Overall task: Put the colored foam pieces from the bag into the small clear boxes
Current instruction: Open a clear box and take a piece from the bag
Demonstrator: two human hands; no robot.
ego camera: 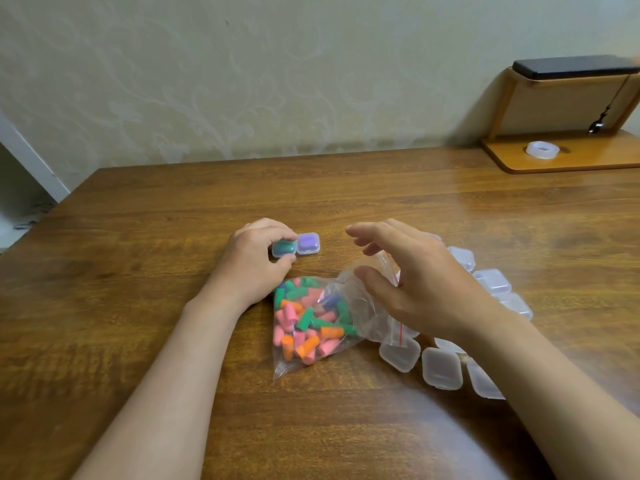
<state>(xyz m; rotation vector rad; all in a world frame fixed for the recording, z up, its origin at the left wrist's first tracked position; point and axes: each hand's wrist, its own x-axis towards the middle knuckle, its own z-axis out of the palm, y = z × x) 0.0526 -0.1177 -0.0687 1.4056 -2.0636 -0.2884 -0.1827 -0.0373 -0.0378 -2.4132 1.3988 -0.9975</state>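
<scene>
A clear zip bag (360, 317) lies on the wooden table (138, 271), packed with several pink, orange, green and blue foam pieces (308, 323). My left hand (252, 261) pinches a small closed box with green foam (284, 248) between thumb and fingers. Right beside it stands a closed box with purple foam (308, 243). My right hand (415, 282) hovers with spread, relaxed fingers over the bag's open mouth and holds nothing. Several empty clear boxes (441, 368) lie to the right, partly hidden under my right forearm.
A wooden shelf stand (561, 157) sits at the back right with a roll of clear tape (540, 148) on its base and a black flat device (571, 67) on top. The table's left edge (45, 216) runs diagonally; a wall stands behind.
</scene>
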